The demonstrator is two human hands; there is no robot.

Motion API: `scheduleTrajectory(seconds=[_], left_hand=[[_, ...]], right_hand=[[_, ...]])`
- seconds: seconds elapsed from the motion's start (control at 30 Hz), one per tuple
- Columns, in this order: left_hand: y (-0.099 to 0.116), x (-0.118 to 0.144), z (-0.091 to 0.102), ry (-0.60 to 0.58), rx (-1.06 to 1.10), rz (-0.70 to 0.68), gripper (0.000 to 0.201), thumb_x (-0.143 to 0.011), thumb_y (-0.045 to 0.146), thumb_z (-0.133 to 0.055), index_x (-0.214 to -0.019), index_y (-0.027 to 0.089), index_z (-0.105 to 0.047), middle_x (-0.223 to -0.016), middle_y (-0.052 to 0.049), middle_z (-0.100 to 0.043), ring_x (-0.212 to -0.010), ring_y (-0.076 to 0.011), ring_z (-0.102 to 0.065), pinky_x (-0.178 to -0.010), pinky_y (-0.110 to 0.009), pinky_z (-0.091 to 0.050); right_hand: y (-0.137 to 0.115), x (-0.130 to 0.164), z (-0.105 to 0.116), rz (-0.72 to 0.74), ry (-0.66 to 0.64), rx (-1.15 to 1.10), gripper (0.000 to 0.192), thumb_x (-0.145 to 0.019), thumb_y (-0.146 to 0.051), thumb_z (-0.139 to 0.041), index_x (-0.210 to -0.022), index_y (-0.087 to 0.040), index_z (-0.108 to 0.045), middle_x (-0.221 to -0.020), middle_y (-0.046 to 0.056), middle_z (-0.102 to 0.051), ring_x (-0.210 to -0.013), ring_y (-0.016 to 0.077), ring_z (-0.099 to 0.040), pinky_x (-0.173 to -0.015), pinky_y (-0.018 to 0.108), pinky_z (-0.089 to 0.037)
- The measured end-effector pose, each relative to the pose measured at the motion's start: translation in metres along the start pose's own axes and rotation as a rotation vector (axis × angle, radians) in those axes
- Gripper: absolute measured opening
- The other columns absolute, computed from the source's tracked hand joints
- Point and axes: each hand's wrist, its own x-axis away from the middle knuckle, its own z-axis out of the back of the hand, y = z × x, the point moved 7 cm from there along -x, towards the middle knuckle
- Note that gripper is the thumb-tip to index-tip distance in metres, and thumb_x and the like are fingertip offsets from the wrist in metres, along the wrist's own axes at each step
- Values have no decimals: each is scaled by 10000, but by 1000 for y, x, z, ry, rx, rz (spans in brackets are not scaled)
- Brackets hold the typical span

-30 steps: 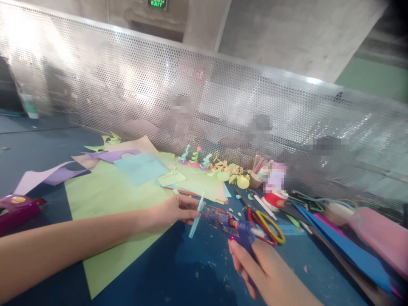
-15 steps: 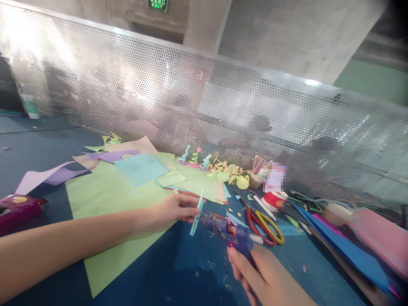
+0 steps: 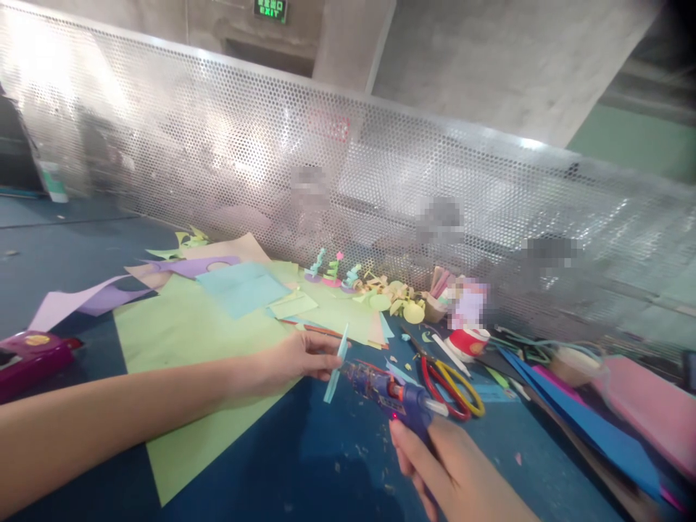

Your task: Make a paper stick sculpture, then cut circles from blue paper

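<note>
My left hand [image 3: 296,357] pinches a narrow light-blue paper strip [image 3: 336,366] and holds it upright over the blue table. My right hand [image 3: 449,471] grips a blue hot glue gun [image 3: 391,394] at the lower middle. Its nozzle points left and touches or nearly touches the strip. A small red light glows on the gun's body.
A large light-green sheet [image 3: 190,341] lies under my left arm, with purple and blue sheets behind it. Red and yellow scissors [image 3: 454,380], small paper figures [image 3: 331,272], a red-and-white cup [image 3: 468,341] and blue and pink foam sheets [image 3: 614,420] crowd the right. A perforated metal screen [image 3: 348,167] backs the table.
The glue gun and my right hand have shifted slightly left and down towards the strip. My left hand has kept the strip nearly still.
</note>
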Motion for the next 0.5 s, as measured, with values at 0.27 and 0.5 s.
scheduleTrajectory(seconds=[0.27, 0.5], left_hand=[[-2, -1, 1, -2, 1, 5, 312, -724, 285, -688, -1033, 244, -676, -891, -18, -676, -712, -97, -556, -664, -209, -443], [2, 1, -1, -26, -9, -19, 286, -725, 311, -683, -995, 217, -688, -859, -28, -660, -713, -108, -548, -649, -210, -438]], right_hand=[[4, 5, -7, 2, -52, 12, 396, -868, -534, -318, -704, -213, -483, -582, 3, -583, -424, 105, -531, -423, 200, -439], [-3, -1, 0, -27, -16, -10, 423, -866, -545, -292, -687, -200, -458, -600, -7, -542, -417, 88, -510, -450, 207, -441]])
